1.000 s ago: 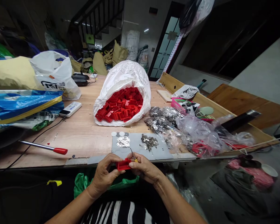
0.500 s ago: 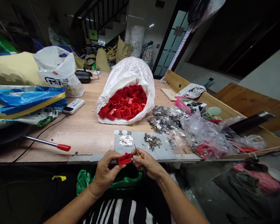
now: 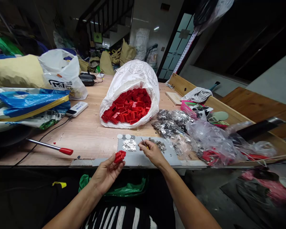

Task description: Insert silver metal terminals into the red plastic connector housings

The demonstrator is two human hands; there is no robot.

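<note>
My left hand (image 3: 106,175) pinches a small red plastic box-like part (image 3: 119,156) just over the front edge of the table. My right hand (image 3: 153,154) is closed on a thin metal tool (image 3: 143,141) with a bit of yellow at its grip; its exact kind is unclear. That hand hovers above a grey mat (image 3: 143,161), between two heaps. Left of it lies a heap of flat silver pieces (image 3: 129,145). Behind it is a heap of darker small metal pieces (image 3: 161,146), partly hidden by the hand. Whether the fingertips hold a tiny piece too cannot be seen.
A white sack (image 3: 135,71) lies open towards me, full of red plastic parts (image 3: 131,108). Clear bags of metal pieces (image 3: 175,128) are on the right. A red-handled metal rod (image 3: 66,151), a white device (image 3: 77,108) and full bags (image 3: 62,74) stand left.
My hands have moved apart. The left has drawn a little left with the red part, now turned over; the right has moved forward with the tool, over the mat between the heaps.
</note>
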